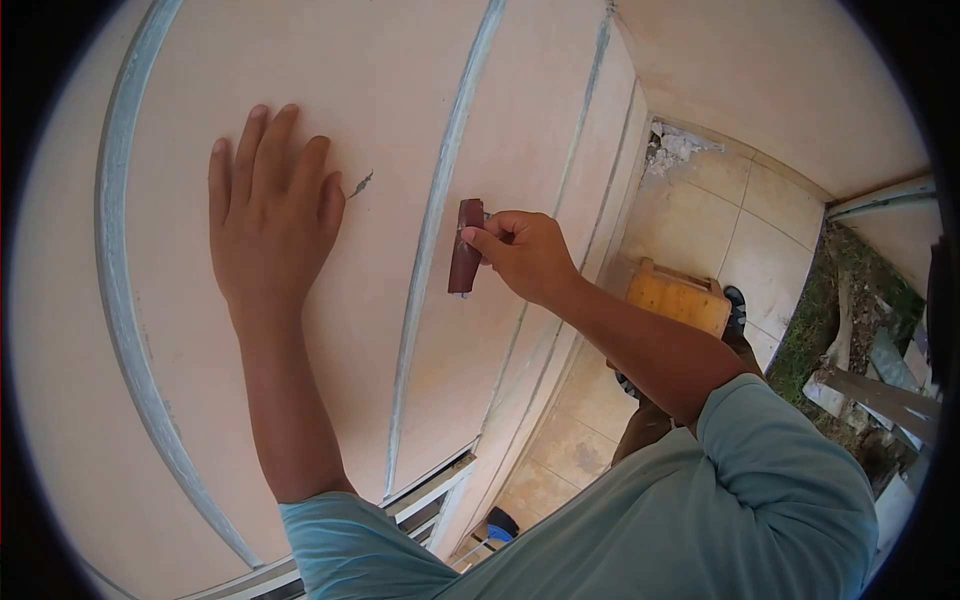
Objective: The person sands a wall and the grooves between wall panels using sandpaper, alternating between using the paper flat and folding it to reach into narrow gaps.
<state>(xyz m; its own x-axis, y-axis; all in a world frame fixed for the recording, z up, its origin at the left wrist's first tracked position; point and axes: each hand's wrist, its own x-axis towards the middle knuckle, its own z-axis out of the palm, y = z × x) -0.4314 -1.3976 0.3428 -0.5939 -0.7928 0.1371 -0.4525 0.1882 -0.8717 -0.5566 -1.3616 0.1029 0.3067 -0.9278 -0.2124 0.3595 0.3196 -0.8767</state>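
Head view: right hand [525, 255] presses unlabelled brown sanding block [465, 247] against wall [400, 90].

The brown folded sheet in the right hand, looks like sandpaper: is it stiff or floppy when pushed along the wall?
The sandpaper is probably flexible: it looks folded into a narrow pad. The right hand pinches it with fingertips only, so it seems light. Its rough-looking face likely drags against the wall rather than slipping.

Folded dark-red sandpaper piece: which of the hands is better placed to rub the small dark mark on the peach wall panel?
Right. The right hand already pinches the folded dark-red sandpaper piece; the left hand lies flat, empty, beside the small dark mark.
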